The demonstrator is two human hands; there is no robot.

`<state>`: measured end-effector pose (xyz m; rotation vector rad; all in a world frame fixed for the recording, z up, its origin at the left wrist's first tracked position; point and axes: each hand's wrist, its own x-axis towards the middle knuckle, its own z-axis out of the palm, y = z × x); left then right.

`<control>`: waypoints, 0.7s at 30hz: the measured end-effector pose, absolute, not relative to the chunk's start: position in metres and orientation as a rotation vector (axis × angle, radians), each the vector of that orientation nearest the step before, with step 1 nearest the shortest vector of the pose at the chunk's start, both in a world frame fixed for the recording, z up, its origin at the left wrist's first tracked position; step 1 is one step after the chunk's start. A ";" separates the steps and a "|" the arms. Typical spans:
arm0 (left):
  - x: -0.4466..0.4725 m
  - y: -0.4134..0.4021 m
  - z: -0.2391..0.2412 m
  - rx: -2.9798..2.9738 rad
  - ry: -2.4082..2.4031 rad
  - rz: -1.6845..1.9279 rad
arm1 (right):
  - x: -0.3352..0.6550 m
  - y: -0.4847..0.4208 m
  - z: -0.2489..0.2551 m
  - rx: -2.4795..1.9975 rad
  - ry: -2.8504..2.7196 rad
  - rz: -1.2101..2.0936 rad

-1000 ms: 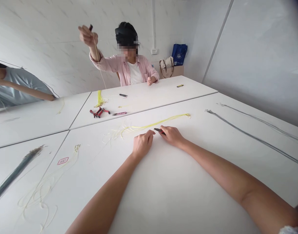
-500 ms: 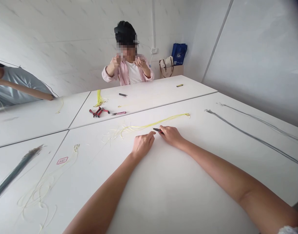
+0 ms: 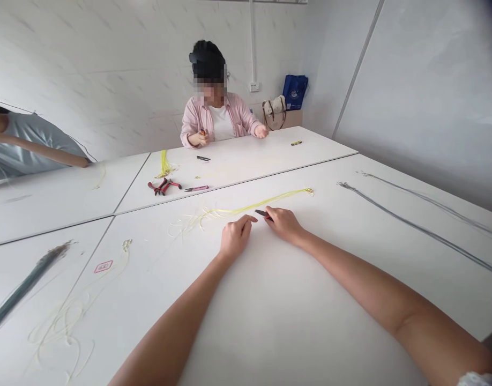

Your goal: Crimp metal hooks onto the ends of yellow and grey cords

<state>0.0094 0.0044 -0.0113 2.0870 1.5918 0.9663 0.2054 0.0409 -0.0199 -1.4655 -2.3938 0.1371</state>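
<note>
My right hand point(image 3: 284, 222) is closed round pliers point(image 3: 263, 214) with dark jaws and a bit of red handle; the jaws point left. Close to their tip is my left hand point(image 3: 236, 235), resting on the white table point(image 3: 294, 300), its index finger reaching towards the jaws and the other fingers curled. Whatever it may pinch is too small to make out. Just beyond both hands lies a bundle of yellow cords point(image 3: 254, 203), with metal ends at the right and loose pale ends at the left.
Grey cords point(image 3: 407, 220) lie at the right. Pale cords point(image 3: 67, 321) and a dark green bundle point(image 3: 29, 289) lie at the left. Red-handled pliers point(image 3: 163, 186), pink snips point(image 3: 196, 188) and black snips point(image 3: 203, 158) are farther off. A person point(image 3: 220, 120) sits opposite; another is at far left.
The pliers' tip and my left fingertips are slightly farther apart. The person opposite has lowered both hands from near the face to the table, one holding a small orange-and-dark item.
</note>
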 end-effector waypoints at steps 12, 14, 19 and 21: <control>0.008 0.011 -0.009 1.771 1.532 1.171 | 0.205 0.042 -0.021 -1.408 -2.462 0.087; 0.008 0.011 -0.010 1.757 1.532 1.182 | 0.205 0.042 -0.020 -1.393 -2.477 0.084; 0.006 0.013 -0.010 1.725 1.522 1.187 | 0.205 0.042 -0.020 -1.369 -2.494 0.056; 0.005 0.013 -0.010 1.712 1.515 1.182 | 0.205 0.041 -0.021 -1.355 -2.498 0.041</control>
